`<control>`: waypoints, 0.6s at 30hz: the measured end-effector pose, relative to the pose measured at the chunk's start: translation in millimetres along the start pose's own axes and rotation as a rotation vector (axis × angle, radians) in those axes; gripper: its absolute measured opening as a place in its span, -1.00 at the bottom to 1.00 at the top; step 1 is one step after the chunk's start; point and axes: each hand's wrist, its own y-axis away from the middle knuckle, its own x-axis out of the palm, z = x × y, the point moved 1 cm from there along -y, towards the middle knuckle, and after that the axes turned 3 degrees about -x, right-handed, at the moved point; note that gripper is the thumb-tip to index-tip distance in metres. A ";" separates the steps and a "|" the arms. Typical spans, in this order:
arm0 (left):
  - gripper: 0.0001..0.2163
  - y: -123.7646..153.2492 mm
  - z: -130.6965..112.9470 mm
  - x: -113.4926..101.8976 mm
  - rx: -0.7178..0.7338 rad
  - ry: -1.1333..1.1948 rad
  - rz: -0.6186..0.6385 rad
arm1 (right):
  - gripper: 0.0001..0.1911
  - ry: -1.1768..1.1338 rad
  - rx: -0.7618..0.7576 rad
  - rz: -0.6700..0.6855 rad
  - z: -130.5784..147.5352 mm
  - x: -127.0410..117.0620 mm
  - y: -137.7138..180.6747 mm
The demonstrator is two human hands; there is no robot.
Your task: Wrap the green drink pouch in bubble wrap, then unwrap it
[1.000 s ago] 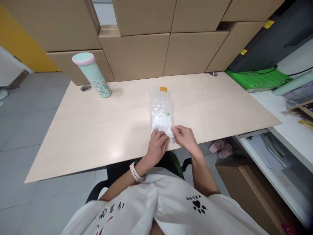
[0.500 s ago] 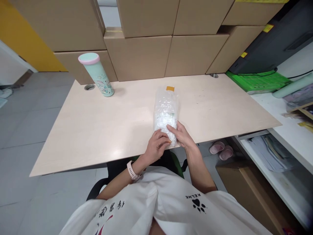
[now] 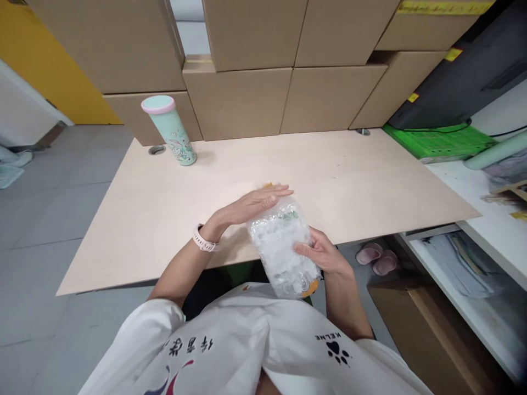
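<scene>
A package in clear bubble wrap [image 3: 284, 247] is tilted over the table's front edge, its near end close to my shirt. Orange tape pieces [image 3: 310, 288] show at its near right corner and at its far end. My right hand [image 3: 323, 251] grips its right side, thumb on top and fingers underneath. Across the far end lies my left hand [image 3: 261, 202], stretched flat with straight fingers, touching the wrap. White and green print shows faintly through the plastic; what is inside I cannot make out.
A mint tumbler [image 3: 172, 131] with a pink rim stands at the table's back left. Cardboard boxes [image 3: 239, 104] are stacked along the back edge. On the right are a green box [image 3: 440, 140] and a white shelf [image 3: 457, 192]. Pink slippers [image 3: 376, 258] lie on the floor.
The package has come nearer to my body and turned, its near end now past the table edge. My left hand has left the near end and opened flat over the far end.
</scene>
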 end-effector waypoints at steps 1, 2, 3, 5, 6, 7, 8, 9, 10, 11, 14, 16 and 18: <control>-0.44 0.1 4.2 5.8 -0.036 0.205 0.041 | -0.67 -0.015 -0.008 -0.026 -0.3 -0.4 0.7; -0.39 0.5 8.5 12.4 -0.080 0.417 0.058 | -0.68 -0.027 -0.015 -0.056 -0.4 0.1 0.3; -0.32 0.7 12.7 19.3 -0.111 0.619 0.062 | -0.68 -0.034 -0.022 -0.090 -0.4 1.2 -1.3; -0.20 -0.5 21.4 31.2 -0.124 0.899 0.012 | -0.66 -0.038 -0.040 -0.183 0.1 4.1 -8.3; -0.16 -1.6 25.7 36.0 -0.124 0.981 -0.009 | -0.64 -0.040 -0.058 -0.249 0.7 5.3 -13.5; -0.13 -2.8 29.8 39.6 -0.124 1.031 -0.038 | -0.62 -0.043 -0.086 -0.324 1.6 6.2 -19.6; -0.13 -3.8 33.3 42.3 -0.124 1.052 -0.068 | -0.59 -0.042 -0.119 -0.394 2.6 6.7 -26.1; -0.16 -4.5 36.2 44.2 -0.125 1.047 -0.099 | -0.57 -0.032 -0.150 -0.449 3.8 7.0 -32.9; -0.22 -4.9 38.5 45.5 -0.127 1.022 -0.131 | -0.55 -0.012 -0.176 -0.483 5.0 7.1 -39.8; -0.29 -5.1 40.6 46.1 -0.133 0.986 -0.166 | -0.55 0.022 -0.191 -0.495 6.3 7.0 -46.4; -0.43 -6.0 47.9 44.6 -0.176 0.888 -0.285 | -0.59 0.221 -0.199 -0.524 9.8 3.4 -64.6; -0.51 -7.2 55.1 40.5 -0.220 0.862 -0.389 | -0.51 0.392 -0.210 -0.600 12.4 -3.6 -76.7; -0.57 -8.2 62.5 34.1 -0.248 0.853 -0.467 | -0.24 0.484 -0.221 -0.627 14.7 -13.5 -90.6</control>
